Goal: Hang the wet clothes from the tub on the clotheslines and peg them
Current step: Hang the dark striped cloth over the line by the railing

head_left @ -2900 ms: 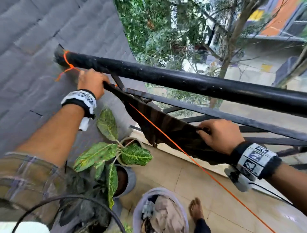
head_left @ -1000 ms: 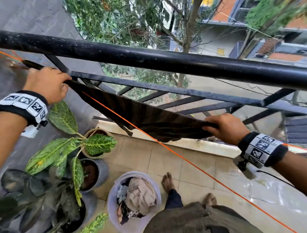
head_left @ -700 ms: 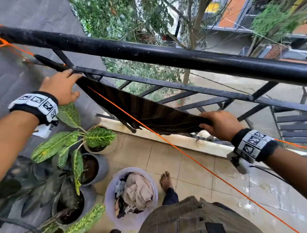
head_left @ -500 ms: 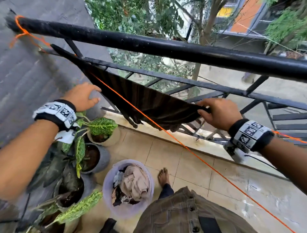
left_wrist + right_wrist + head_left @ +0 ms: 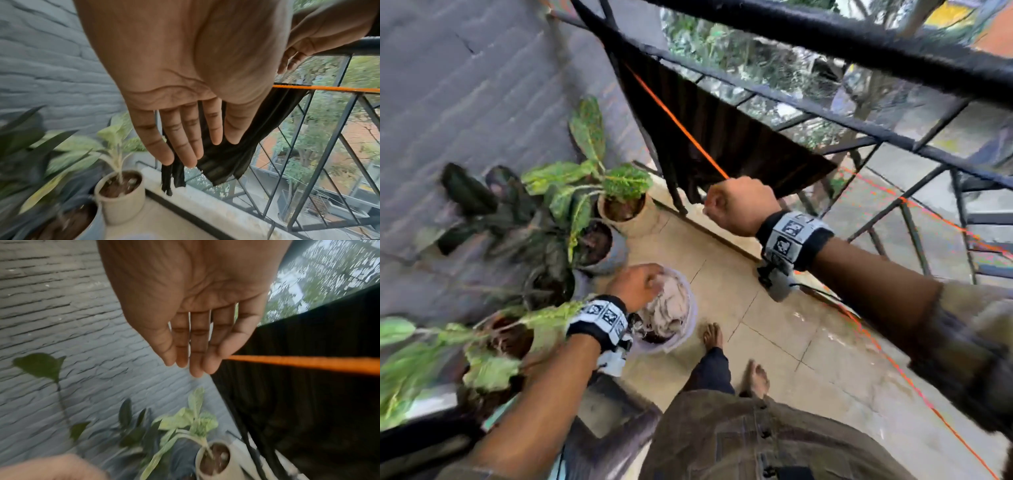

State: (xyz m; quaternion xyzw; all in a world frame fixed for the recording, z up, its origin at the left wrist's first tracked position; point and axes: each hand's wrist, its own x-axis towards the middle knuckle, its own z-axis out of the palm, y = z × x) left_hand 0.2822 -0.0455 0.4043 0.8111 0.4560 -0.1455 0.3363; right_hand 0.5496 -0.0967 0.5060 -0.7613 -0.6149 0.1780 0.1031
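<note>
A dark striped cloth [image 5: 739, 144] hangs folded over the orange clothesline [image 5: 681, 126] just inside the railing, with no hand on it. My left hand [image 5: 640, 284] is low over the pale tub [image 5: 691, 318], just above the beige clothes [image 5: 669, 305] piled in it. In the left wrist view my left hand [image 5: 183, 146] shows straight fingers and holds nothing, with the cloth [image 5: 226, 155] behind it. My right hand [image 5: 736, 205] hovers by the cloth's lower corner. The right wrist view shows my right hand [image 5: 191, 353] empty, fingers straight, beside the line [image 5: 308, 363] and cloth [image 5: 298, 402].
Several potted plants [image 5: 619, 205] crowd the floor between the tub and the grey brick wall [image 5: 465, 102]. A thick black railing bar [image 5: 825, 37] runs above the line. My bare feet [image 5: 712, 335] stand on wet tiles [image 5: 791, 325] right of the tub.
Both hands have let go of the dark cloth, which stays on the line. My left hand has dropped to the tub, and my right has drawn back a little.
</note>
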